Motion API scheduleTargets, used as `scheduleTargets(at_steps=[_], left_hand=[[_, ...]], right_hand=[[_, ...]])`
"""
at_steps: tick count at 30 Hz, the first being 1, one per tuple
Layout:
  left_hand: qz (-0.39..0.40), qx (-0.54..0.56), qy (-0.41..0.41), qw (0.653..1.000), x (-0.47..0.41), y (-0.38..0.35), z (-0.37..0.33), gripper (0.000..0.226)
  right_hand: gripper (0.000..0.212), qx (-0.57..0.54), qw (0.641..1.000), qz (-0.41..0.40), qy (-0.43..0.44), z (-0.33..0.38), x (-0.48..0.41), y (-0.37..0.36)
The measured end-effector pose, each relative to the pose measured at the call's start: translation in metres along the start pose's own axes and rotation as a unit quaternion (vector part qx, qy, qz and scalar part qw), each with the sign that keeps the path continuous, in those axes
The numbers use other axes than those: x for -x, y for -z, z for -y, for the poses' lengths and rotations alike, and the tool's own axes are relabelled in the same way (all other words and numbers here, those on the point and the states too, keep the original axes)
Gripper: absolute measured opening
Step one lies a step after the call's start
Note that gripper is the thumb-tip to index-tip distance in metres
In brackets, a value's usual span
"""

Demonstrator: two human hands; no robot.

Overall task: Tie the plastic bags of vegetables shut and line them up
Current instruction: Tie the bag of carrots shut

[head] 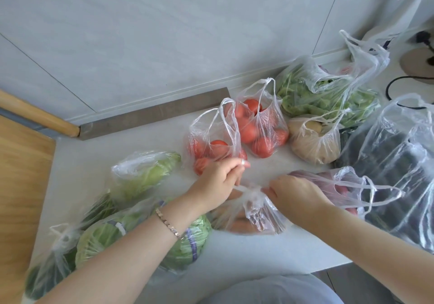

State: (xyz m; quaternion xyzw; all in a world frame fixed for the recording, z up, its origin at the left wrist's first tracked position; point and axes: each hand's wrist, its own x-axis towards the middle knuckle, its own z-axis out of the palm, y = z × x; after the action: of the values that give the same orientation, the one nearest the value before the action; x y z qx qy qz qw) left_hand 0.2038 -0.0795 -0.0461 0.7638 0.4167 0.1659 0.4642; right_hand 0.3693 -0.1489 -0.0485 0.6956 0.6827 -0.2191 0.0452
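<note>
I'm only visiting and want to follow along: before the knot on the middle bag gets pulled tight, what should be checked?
1. Grip on the handles: left hand and right hand each grip one side of the middle bag at its neck. Ok.
2. Knot already formed: the plastic is bunched between the hands. Cannot tell.
3. Contents below the neck: the orange contents lie low in the bag. Ok.
4. Room to set it down: bare counter in front of it. Ok.
5. Other bags tied: the near tomato bag and the far tomato bag have loose, upright handles. Not ok.
</note>
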Motion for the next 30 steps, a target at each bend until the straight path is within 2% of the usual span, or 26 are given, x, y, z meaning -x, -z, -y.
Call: scheduleTargets(at_steps=[4,6,8,10,13,15,18,21,22,23,24,26,27,28,29,30], left_hand=[[0.103,-0.166,-0.003,0.981,0.017,0.005,0.035,0.024],[0.157,-0.252,0.007,0.955,0.022,0.003,0.053,0.024],[0.187,-0.316,0.014,0.930,0.024,-0.004,0.057,0.022],[0.153,-0.330,0.000,0.932,0.022,-0.009,0.052,0.020],[0.092,-0.333,-0.034,0.938,0.016,-0.009,0.040,0.031],[0.081,-0.314,-0.010,0.946,0.013,-0.008,0.036,0.033],[0.103,-0.292,0.040,0.950,0.014,-0.010,0.029,0.035],[0.092,-0.130,0.125,0.979,0.022,-0.011,0.022,0.041],[0.081,-0.072,0.150,0.983,0.024,-0.011,0.018,0.043],[0.064,-0.026,0.169,0.983,0.026,-0.010,0.015,0.041],[0.045,0.012,0.179,0.983,0.026,-0.011,0.012,0.037],[0.015,0.056,0.164,0.985,0.024,-0.014,0.008,0.032],[0.007,0.065,0.152,0.986,0.020,-0.016,0.007,0.033],[0.006,0.078,0.138,0.987,0.017,-0.019,0.006,0.034],[0.002,0.104,0.123,0.987,0.013,-0.021,0.004,0.031],[-0.008,0.142,0.113,0.983,0.009,-0.021,0.003,0.022]], right_hand=[[0.050,0.014,0.999,0.024,-0.028,-0.024,0.012,-0.029],[0.046,0.020,0.997,0.063,-0.032,-0.032,0.018,-0.045],[0.042,0.005,0.997,0.067,-0.046,-0.033,0.023,-0.051],[0.046,-0.040,0.995,0.045,-0.073,-0.031,0.024,-0.048],[0.047,-0.238,0.968,-0.008,-0.082,-0.025,0.021,-0.030],[0.038,-0.397,0.916,-0.012,-0.056,-0.017,0.017,-0.019],[0.037,-0.605,0.794,0.004,-0.055,-0.002,0.010,-0.020],[0.033,-0.746,0.662,0.026,-0.066,0.007,-0.003,-0.034],[0.029,-0.756,0.650,0.027,-0.075,0.009,-0.007,-0.037],[0.027,-0.753,0.653,0.022,-0.082,0.012,-0.010,-0.041],[0.029,-0.721,0.689,0.016,-0.074,0.014,-0.012,-0.044],[0.031,-0.589,0.808,0.013,-0.011,0.022,-0.008,-0.046],[0.027,-0.522,0.853,0.008,0.020,0.026,-0.007,-0.046],[0.026,-0.478,0.877,0.000,0.034,0.029,-0.007,-0.046],[0.025,-0.473,0.881,-0.010,0.030,0.030,-0.007,-0.046],[0.021,-0.495,0.868,-0.015,0.017,0.029,-0.006,-0.046]])
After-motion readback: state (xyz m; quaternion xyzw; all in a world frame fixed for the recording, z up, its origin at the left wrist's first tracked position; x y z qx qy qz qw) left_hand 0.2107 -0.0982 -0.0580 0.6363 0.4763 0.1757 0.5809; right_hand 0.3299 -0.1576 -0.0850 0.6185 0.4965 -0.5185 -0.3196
